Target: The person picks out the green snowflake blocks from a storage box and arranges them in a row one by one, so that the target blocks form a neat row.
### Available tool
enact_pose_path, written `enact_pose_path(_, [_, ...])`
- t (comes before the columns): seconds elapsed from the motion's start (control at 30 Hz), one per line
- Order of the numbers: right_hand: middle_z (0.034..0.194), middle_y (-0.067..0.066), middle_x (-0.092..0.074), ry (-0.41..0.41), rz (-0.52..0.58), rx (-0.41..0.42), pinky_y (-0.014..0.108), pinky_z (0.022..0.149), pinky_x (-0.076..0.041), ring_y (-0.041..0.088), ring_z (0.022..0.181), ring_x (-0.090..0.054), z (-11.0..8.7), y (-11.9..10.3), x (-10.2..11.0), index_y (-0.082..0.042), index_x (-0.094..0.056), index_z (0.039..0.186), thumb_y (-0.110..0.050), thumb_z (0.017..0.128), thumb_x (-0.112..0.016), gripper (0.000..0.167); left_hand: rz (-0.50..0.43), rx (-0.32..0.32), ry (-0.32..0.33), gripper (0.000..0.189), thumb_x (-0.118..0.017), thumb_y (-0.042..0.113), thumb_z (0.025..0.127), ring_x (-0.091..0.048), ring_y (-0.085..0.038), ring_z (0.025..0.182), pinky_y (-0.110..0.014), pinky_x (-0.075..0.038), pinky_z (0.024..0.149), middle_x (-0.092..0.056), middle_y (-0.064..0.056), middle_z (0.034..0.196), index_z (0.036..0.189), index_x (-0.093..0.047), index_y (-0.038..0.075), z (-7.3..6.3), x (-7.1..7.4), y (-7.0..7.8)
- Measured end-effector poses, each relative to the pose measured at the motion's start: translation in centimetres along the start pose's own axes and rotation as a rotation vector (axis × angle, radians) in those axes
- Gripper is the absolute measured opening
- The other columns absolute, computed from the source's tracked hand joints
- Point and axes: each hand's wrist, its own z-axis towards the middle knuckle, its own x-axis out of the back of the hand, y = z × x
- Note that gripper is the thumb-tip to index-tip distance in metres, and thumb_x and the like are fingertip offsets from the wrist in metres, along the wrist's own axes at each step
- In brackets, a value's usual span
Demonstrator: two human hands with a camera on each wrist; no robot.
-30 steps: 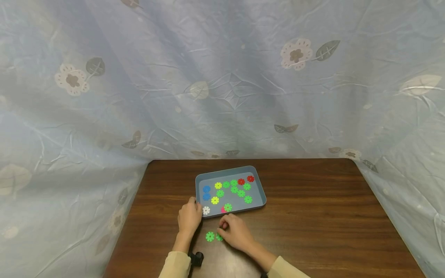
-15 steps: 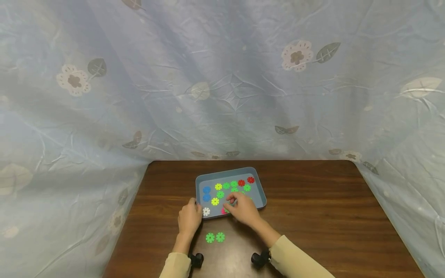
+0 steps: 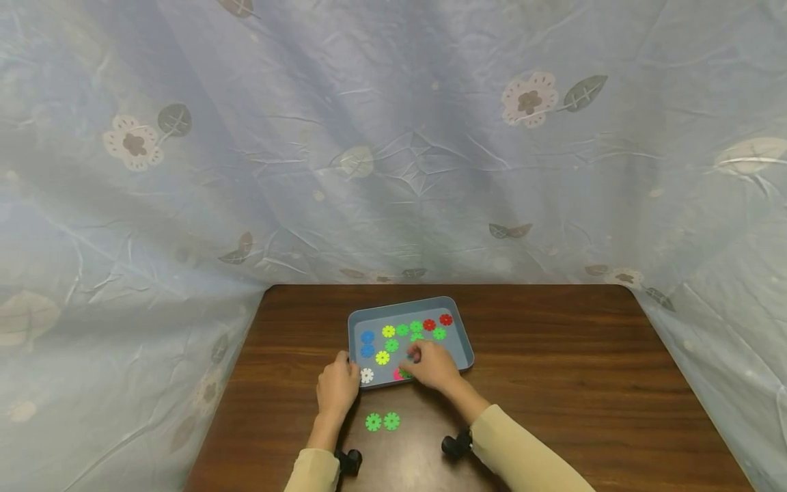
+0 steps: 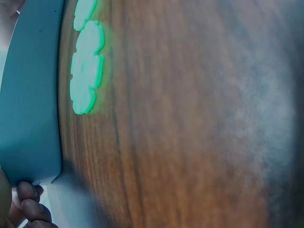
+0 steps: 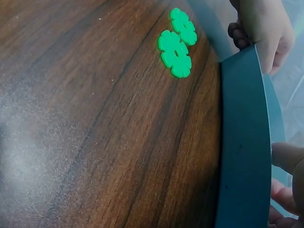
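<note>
My left hand (image 3: 338, 387) grips the front left corner of a shallow grey-blue tray (image 3: 464, 360); its curled fingers (image 4: 35, 209) show at that corner in the left wrist view. Over the tray's front part is my right hand (image 3: 433, 365), thumb and fingers apart. Its thumb is at a green notched plastic disc (image 3: 405, 374) that overlaps a pink disc (image 3: 397, 374). The tray wall partly hides the right fingertips in the right wrist view. Two green discs (image 3: 373, 421) lie side by side on the table in front of the tray.
Inside the tray lie blue discs (image 3: 367, 337), yellow discs (image 3: 382, 358), a white disc (image 3: 366, 375), red discs (image 3: 445, 319) and several more green ones, some under the right hand. A brown wooden table (image 3: 553, 383) carries everything. Behind hangs a patterned curtain (image 3: 393, 225).
My right hand has let go of the second green disc on the table, then moved forward over the tray to the pink and green discs. My left hand keeps its grip.
</note>
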Motion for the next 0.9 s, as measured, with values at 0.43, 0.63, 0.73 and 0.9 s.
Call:
enact_pose_path(0.43, [0.076, -0.003, -0.06, -0.047, -0.083, -0.068, 0.036, 0.067, -0.048, 0.016, 0.071, -0.054, 0.55, 0.11, -0.34, -0.01, -0.068, 0.084, -0.031, 0.076, -0.092, 0.033, 0.018, -0.014, 0.028, 0.022, -0.062, 0.014, 0.098, -0.049, -0.021, 0.051, -0.04, -0.042, 0.046, -0.062, -0.01, 0.069, 0.11, -0.069, -0.002, 0.06, -0.04, 0.04])
enact_pose_path(0.63, [0.07, -0.005, -0.057, -0.061, -0.105, -0.053, 0.033, 0.061, -0.044, 0.014, 0.066, -0.052, 0.72, 0.23, -0.5, -0.014, -0.062, 0.072, -0.028, 0.076, -0.092, 0.033, 0.008, -0.019, 0.033, 0.022, -0.062, 0.014, 0.098, -0.046, -0.021, 0.05, -0.039, -0.04, 0.046, -0.06, -0.008, 0.066, 0.111, -0.069, -0.002, 0.01, -0.04, 0.02])
enact_pose_path(0.73, [0.069, -0.006, -0.056, -0.066, -0.101, -0.053, 0.033, 0.062, -0.044, 0.013, 0.065, -0.052, 0.74, 0.36, -0.57, -0.015, -0.061, 0.072, -0.028, 0.077, -0.092, 0.034, 0.011, -0.019, 0.031, 0.021, -0.062, 0.014, 0.098, -0.047, -0.021, 0.05, -0.039, -0.041, 0.046, -0.06, -0.008, 0.067, 0.111, -0.069, -0.002, -0.02, -0.08, -0.05])
enact_pose_path(0.9, [0.071, -0.006, -0.058, -0.083, -0.049, -0.037, 0.032, 0.062, -0.046, 0.012, 0.065, -0.054, 0.61, 0.5, -0.4, -0.014, -0.063, 0.077, -0.023, 0.081, -0.088, 0.027, 0.019, -0.021, 0.042, 0.02, -0.063, 0.013, 0.098, -0.048, -0.022, 0.051, -0.042, -0.043, 0.047, -0.061, -0.009, 0.068, 0.109, -0.07, -0.002, -0.06, -0.1, -0.04])
